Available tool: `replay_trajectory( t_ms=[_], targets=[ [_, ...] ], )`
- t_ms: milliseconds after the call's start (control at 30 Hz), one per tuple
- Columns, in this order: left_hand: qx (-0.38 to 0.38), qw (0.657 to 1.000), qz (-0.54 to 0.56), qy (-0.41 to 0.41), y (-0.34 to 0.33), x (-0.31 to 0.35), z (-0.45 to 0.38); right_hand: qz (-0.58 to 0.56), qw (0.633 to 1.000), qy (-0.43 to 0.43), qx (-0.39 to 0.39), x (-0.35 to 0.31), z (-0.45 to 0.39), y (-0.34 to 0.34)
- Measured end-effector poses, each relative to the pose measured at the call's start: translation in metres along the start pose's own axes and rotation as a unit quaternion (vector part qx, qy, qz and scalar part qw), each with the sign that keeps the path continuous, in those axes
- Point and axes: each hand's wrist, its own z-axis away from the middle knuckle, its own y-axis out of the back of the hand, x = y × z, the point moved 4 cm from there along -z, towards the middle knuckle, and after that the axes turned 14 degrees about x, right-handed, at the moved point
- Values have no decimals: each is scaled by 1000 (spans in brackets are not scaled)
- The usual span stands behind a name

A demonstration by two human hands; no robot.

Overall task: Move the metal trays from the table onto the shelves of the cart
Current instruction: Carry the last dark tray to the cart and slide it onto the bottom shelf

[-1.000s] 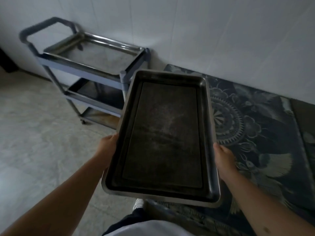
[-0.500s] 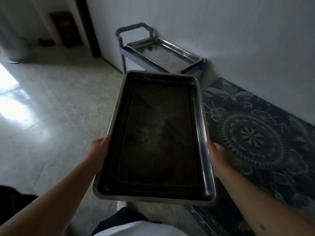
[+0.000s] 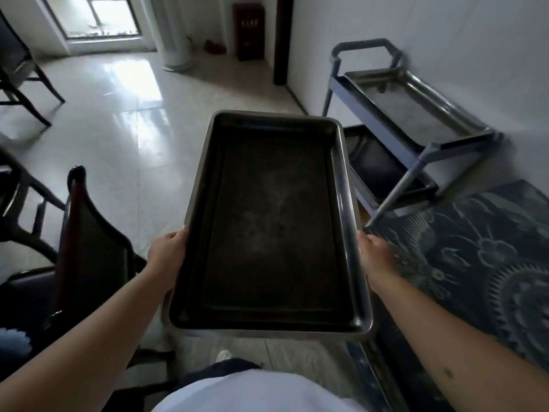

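Observation:
I carry a large rectangular metal tray (image 3: pixel 273 221) level in front of me, long side pointing away. My left hand (image 3: pixel 166 252) grips its left rim and my right hand (image 3: pixel 375 254) grips its right rim, fingers hidden underneath. The grey-blue cart (image 3: pixel 427 150) stands against the white wall at the upper right. A metal tray (image 3: pixel 413 105) lies on its top shelf. A lower shelf (image 3: pixel 383 171) shows below it, partly hidden by the tray I hold.
A patterned dark cloth (image 3: pixel 481 257) covers the table at the right. A dark wooden chair (image 3: pixel 86 233) stands close on my left, another chair (image 3: pixel 17 69) at the far left. Glossy tiled floor (image 3: pixel 124 120) stretches ahead to a white column (image 3: pixel 175 34) and a window.
My view has swung left, so the cart has slid from the upper middle to the upper right. The chairs and window have come into sight. Both hands keep the same hold on the tray.

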Motion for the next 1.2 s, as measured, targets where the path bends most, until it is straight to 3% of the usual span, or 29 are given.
replay_trajectory(
  t_ms=[233,667,867,1200],
  targets=[
    [29,999,11,36,38,-12,-49,20,998,36,-39,-45,5,-65],
    [7,1000,-9,26,42,29,-152,6,1000,-8,-23,-90,-8,-154],
    [1,999,-26,23,2,57,-210,19,999,-29,-35,-105,-53,-194],
    [-33,996,-79,-9,-124,156,-325,-3,995,-98,-9,-142,-194,-261]
  ],
)
